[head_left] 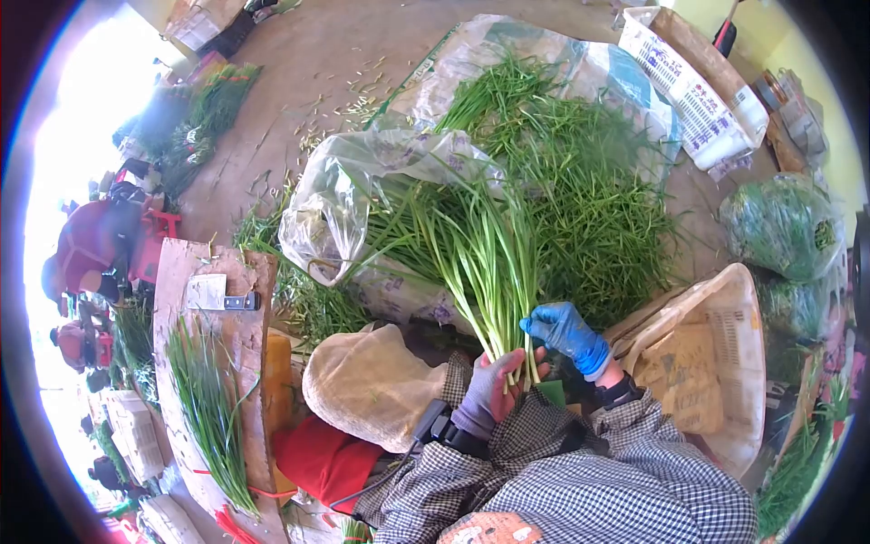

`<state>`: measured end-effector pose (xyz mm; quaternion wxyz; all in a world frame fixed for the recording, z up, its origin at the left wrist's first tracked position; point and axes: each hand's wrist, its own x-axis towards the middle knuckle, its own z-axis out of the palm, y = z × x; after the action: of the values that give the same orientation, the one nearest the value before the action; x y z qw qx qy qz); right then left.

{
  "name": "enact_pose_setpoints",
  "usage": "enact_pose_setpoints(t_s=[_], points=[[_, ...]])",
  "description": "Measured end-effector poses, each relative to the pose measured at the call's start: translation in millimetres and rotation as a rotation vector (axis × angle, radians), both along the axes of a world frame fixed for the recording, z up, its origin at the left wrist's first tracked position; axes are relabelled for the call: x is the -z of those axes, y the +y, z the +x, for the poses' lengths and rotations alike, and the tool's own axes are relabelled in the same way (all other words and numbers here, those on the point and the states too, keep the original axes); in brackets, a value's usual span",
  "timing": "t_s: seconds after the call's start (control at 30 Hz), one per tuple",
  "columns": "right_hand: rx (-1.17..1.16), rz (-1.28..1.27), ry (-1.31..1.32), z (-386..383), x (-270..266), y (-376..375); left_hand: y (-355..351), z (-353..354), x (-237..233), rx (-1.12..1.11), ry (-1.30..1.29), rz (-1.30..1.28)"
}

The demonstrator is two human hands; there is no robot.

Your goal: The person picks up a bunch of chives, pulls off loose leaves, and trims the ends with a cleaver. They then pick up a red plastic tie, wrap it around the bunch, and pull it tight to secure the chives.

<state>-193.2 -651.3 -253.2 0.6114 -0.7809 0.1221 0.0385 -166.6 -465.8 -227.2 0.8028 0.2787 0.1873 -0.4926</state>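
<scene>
A fanned bunch of long, flat-leaved garlic chives (489, 263) points away from me, its pale stem ends toward my lap. My left hand (489, 385), in a grey glove with a reddish palm, is closed around the lower stems. At the right edge of the bunch, my right hand (571, 337) in a blue glove has its fingers pinched together against a stalk. Just beyond both hands, more chives lie in a clear plastic bag (326, 213) with a purple pattern. A large loose heap of green leaves (598, 199) spreads behind it.
On my left, a wooden board (258, 354) carries a cleaver (222, 295) and a pile of chives (208, 408). A white crate (743, 363) stands close on my right, another crate (698, 100) farther back. Bagged greens (784, 227) sit at far right. People work at far left.
</scene>
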Motion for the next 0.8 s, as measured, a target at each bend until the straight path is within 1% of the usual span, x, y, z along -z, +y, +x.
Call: enact_pose_setpoints(t_s=[0.03, 0.1, 0.23, 0.27, 0.33, 0.4, 0.47, 0.53, 0.6, 0.63, 0.67, 0.7, 0.73, 0.77, 0.8], points=[[0.000, 0.002, 0.001, 0, 0, 2, 0, -1, 1, 0.000, 0.001, 0.002], [-0.016, -0.084, -0.093, 0, 0, 8, 0, -4, 7, -0.010, 0.026, 0.084], [-0.080, -0.131, -0.104, -3, 5, 5, 4, -3, 22, 0.027, 0.038, 0.154], [-0.079, -0.131, -0.107, -2, -9, 4, 4, -2, 21, 0.004, 0.051, 0.138], [0.078, 0.180, 0.124, -1, -40, -2, 3, 0, 16, -0.019, 0.060, 0.119], [0.106, 0.157, 0.093, 0, -51, -20, 2, 2, 10, -0.023, 0.050, 0.137], [0.215, 0.174, 0.108, 2, -71, -34, 2, 2, 5, -0.019, 0.041, 0.140], [0.199, 0.173, 0.127, 1, -71, -44, 2, 2, 5, -0.019, 0.028, 0.141], [0.139, 0.236, 0.005, 4, -78, -38, 2, 1, 6, -0.043, 0.019, 0.112], [0.059, 0.282, 0.045, 5, -82, -31, 2, -1, 6, -0.045, 0.016, 0.113], [-0.016, 0.337, 0.096, 3, -79, -19, 2, -3, 6, -0.044, -0.036, 0.186], [-0.142, 0.164, 0.104, -1, -56, -13, 4, -4, 5, -0.041, -0.089, 0.259], [-0.264, -0.014, 0.111, -4, -28, -9, 6, -3, 4, -0.042, -0.093, 0.259], [-0.260, -0.215, 0.204, -8, -20, -11, 10, -2, -1, -0.004, -0.146, 0.293], [-0.278, -0.210, 0.191, -11, -14, -9, 15, 0, -6, 0.023, -0.200, 0.336]])
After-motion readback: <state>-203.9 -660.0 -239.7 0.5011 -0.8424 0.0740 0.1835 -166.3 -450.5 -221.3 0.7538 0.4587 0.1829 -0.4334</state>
